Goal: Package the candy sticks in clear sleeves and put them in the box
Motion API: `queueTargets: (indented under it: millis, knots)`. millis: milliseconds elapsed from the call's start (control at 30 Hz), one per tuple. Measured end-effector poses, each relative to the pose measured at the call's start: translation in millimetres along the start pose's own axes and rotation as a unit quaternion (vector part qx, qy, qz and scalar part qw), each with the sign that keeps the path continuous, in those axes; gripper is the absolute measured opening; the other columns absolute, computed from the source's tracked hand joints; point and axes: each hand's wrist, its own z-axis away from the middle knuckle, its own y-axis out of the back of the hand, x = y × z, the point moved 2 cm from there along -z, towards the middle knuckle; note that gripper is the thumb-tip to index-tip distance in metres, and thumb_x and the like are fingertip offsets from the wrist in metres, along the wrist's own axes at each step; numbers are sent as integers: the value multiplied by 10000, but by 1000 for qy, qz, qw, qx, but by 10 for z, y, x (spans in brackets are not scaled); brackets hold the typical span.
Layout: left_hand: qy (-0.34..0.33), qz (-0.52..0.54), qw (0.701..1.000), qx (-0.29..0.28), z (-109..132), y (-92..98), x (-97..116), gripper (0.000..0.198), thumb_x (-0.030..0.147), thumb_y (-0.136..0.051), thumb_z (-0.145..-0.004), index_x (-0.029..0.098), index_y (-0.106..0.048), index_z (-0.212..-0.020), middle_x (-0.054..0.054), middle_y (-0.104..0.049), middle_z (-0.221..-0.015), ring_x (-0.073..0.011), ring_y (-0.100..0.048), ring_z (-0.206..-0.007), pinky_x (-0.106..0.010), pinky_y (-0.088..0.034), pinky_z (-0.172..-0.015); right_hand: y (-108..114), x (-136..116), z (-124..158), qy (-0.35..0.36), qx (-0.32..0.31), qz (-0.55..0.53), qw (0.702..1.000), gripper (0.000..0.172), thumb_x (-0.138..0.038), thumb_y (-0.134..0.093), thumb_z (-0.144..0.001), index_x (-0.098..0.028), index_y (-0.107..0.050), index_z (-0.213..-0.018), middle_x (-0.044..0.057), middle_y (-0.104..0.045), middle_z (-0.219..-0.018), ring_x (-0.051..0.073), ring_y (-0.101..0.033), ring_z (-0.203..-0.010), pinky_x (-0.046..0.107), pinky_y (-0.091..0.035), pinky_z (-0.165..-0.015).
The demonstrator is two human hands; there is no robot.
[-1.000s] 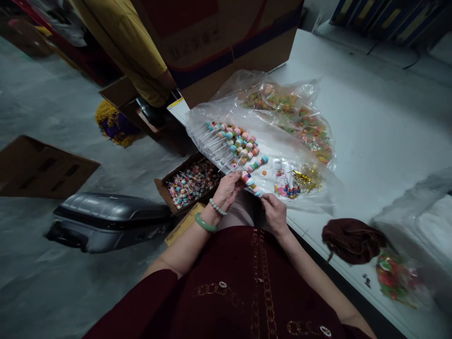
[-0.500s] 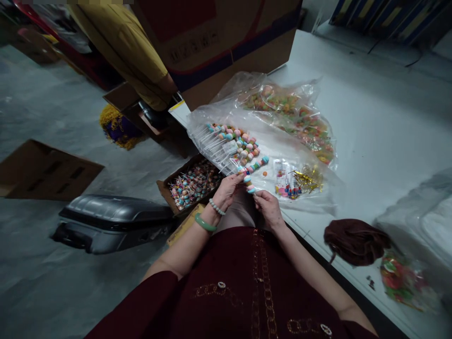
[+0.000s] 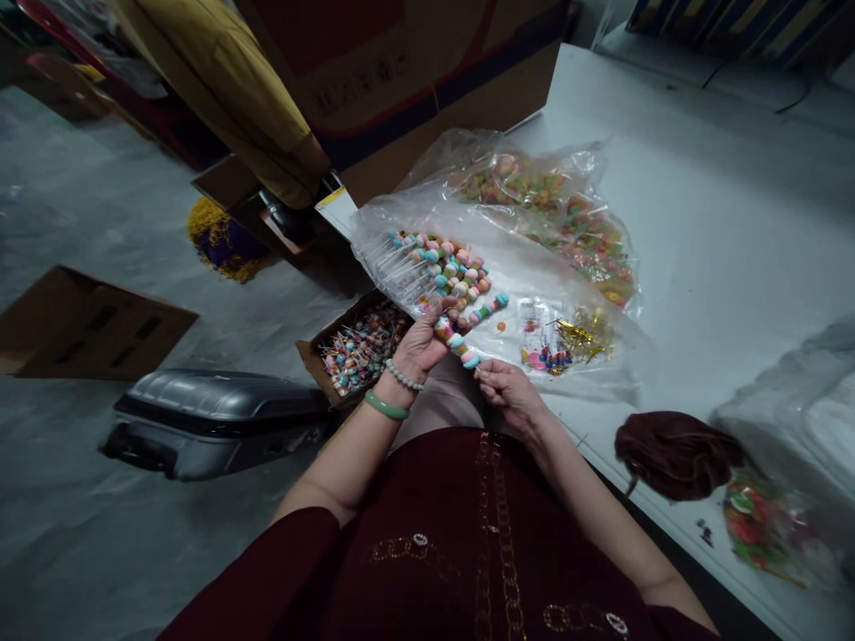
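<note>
My left hand [image 3: 422,336] and my right hand [image 3: 506,385] both pinch one candy skewer [image 3: 456,342], a stick threaded with pastel pink, blue and white pieces, at the near edge of the white table [image 3: 721,231]. The left hand grips its upper end, the right hand its lower tip. Just beyond lies a heap of similar skewers [image 3: 446,271] on clear plastic sheeting [image 3: 534,276]. A small pile of gold twist ties [image 3: 575,333] and printed labels [image 3: 534,336] lies to the right of the skewers.
A low cardboard tray of wrapped skewers [image 3: 361,345] sits on the floor to the left, beside a grey suitcase [image 3: 214,418]. A bag of colourful sweets [image 3: 567,223] lies further back, a large carton [image 3: 427,80] behind it. A brown cloth [image 3: 674,452] and another sweets bag [image 3: 761,525] lie right.
Both hands have shifted slightly left and up with the skewer. The left hand has closed further round its upper end, and the skewer has tilted.
</note>
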Motion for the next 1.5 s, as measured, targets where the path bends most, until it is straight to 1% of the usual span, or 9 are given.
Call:
queueTargets:
  millis: [133,300,467,600,833,1033,1167,1367,1500]
  knots:
    - [-15,48,998,26,-21,-17,-92,245,261,-546,-939,146,-658,-753,-7,-618,-668,-106,-612,-664,-286,-560,-765,71,18,23,-88,-118,-176,973,147,-216,-690,-781,-146,-563,-802,-138,-311,-472,8,-88,-354,150,-124,-361]
    - [-43,14,998,36,-5,51,-101,193,271,-566,-927,154,-677,-820,-42,-685,-819,-141,-670,-799,-291,-561,-794,130,45,27,-90,-98,-221,966,142,-189,-688,-800,-132,-559,-807,-134,-350,-488,1,-88,-358,135,-145,-361]
    - [-79,-68,994,13,19,59,-154,205,320,-683,-841,143,-663,-739,-15,-629,-661,-137,-652,-686,-275,-552,-731,56,40,14,-95,-87,-139,982,201,-246,-732,-712,-152,-568,-779,-131,-348,-465,5,-92,-358,154,-99,-364]
    - [-70,-93,993,17,22,49,-141,232,354,-716,-809,133,-673,-753,-23,-647,-673,-135,-652,-670,-312,-556,-778,63,29,13,33,62,60,996,190,-315,-711,-684,-186,-572,-700,-75,-426,-487,55,-276,-399,202,-151,-396]
    - [-12,-141,988,68,3,134,-129,296,389,-725,-796,107,-668,-730,-62,-667,-662,-182,-689,-675,-367,-560,-804,77,-49,126,296,203,445,821,121,-306,-581,-811,-227,-671,-797,60,-664,-778,186,-549,-740,289,-383,-674]
    - [-23,-117,991,58,24,104,-143,325,434,-719,-795,125,-658,-715,-49,-669,-654,-170,-686,-676,-399,-569,-852,38,35,-70,34,30,109,993,164,-325,-669,-734,-192,-573,-738,-77,-411,-495,60,-263,-407,192,-194,-407]
    - [-6,-103,994,25,53,76,-131,326,424,-725,-793,118,-654,-708,-43,-660,-653,-153,-670,-659,-417,-567,-867,37,70,-99,-147,-143,-89,975,149,-246,-652,-768,-171,-524,-771,-142,-284,-467,13,-32,-369,153,-92,-366]
    - [-15,-152,988,-13,68,84,-187,377,479,-737,-762,120,-642,-697,-22,-629,-619,-166,-675,-639,-386,-565,-812,-35,74,-130,-132,-147,-128,972,69,-191,-569,-816,-172,-511,-782,-148,-228,-475,22,13,-378,155,-100,-379]
    - [-27,-178,984,-4,91,75,-222,384,491,-759,-731,128,-634,-717,-24,-638,-637,-185,-685,-650,-357,-558,-751,-70,102,-169,21,2,43,999,107,-270,-581,-783,-200,-511,-743,-96,-349,-503,60,-174,-390,208,-176,-415]
